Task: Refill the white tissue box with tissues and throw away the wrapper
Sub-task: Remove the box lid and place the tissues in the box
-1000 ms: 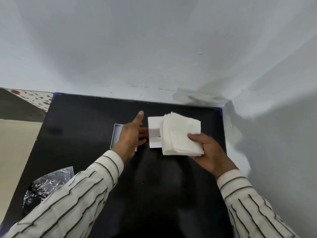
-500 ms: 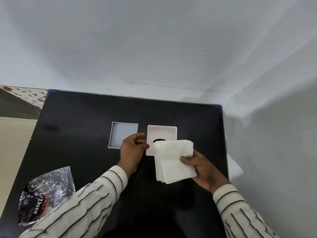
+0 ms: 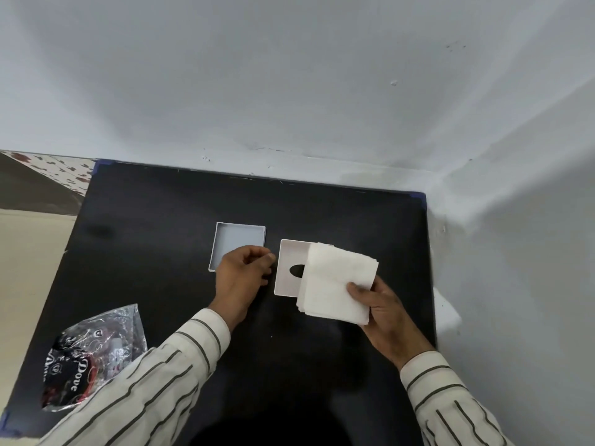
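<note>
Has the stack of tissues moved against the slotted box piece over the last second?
Yes. The tissue stack in the right hand has slid toward the person and now covers only the right part of the slotted piece.

"Dove" in white letters on the crumpled wrapper (image 3: 93, 358)

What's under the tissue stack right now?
The tissue stack, held by the right hand, overlaps the right part of the white lid, with its oval slot partly covered. The lid's right edge is hidden.
</note>
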